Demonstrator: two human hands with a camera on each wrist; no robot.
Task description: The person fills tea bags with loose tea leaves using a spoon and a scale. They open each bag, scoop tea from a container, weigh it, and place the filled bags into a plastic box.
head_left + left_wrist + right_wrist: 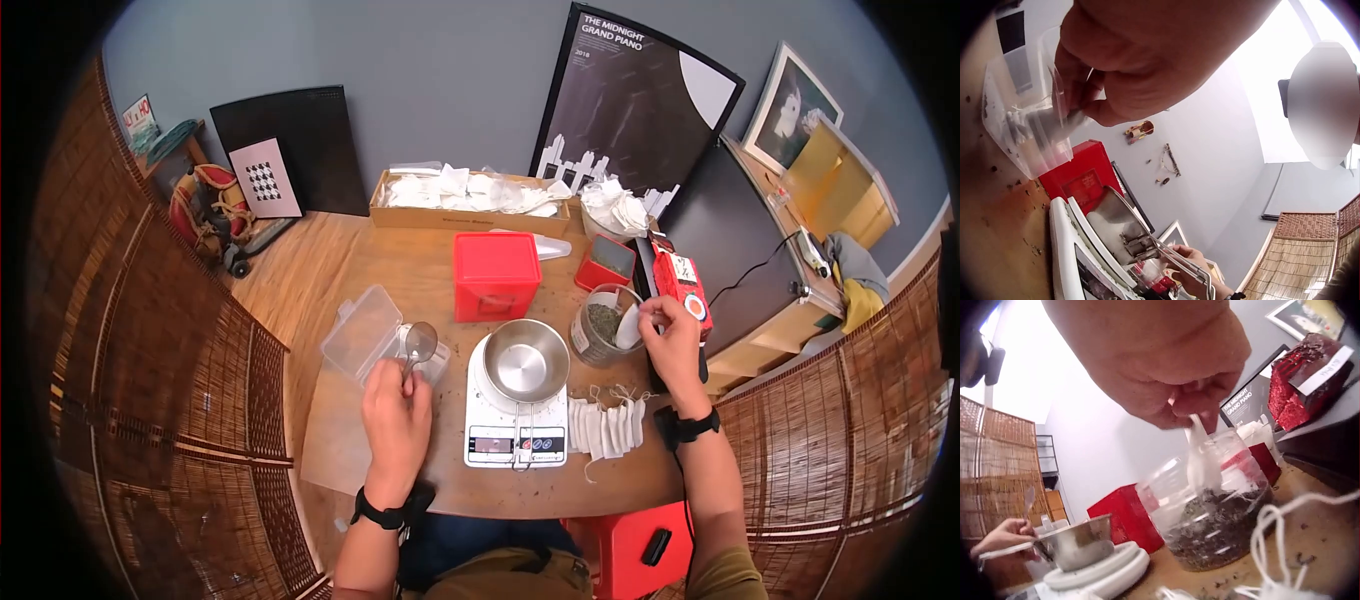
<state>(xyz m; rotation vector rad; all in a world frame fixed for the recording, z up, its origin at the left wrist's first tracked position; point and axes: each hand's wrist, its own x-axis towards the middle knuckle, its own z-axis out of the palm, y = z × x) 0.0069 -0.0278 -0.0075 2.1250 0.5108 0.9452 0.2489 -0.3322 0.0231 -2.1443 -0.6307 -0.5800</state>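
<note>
My left hand (pixel 393 405) pinches the handle of a metal spoon (pixel 421 342), its round bowl raised above a clear plastic box (pixel 375 320) with an opened lid. In my right hand (pixel 672 340) is a white scoop (pixel 1202 459), dipped into a clear jar (pixel 1160 519) of dried dark-green leaves (pixel 1210 525). Between the hands, a long-handled steel pan (pixel 525 362) sits on a white digital scale (pixel 482 420). A row of white drawstring bags (pixel 608 428) lies right of the scale, below the jar.
Behind the pan stands a red tin (pixel 496 278). A cardboard tray (pixel 440 217) of white bags is at the back, beside a bowl (pixel 615 210) of more. A red packet (pixel 683 285) lies at right. Crumbs dot the wooden table (pixel 430 490).
</note>
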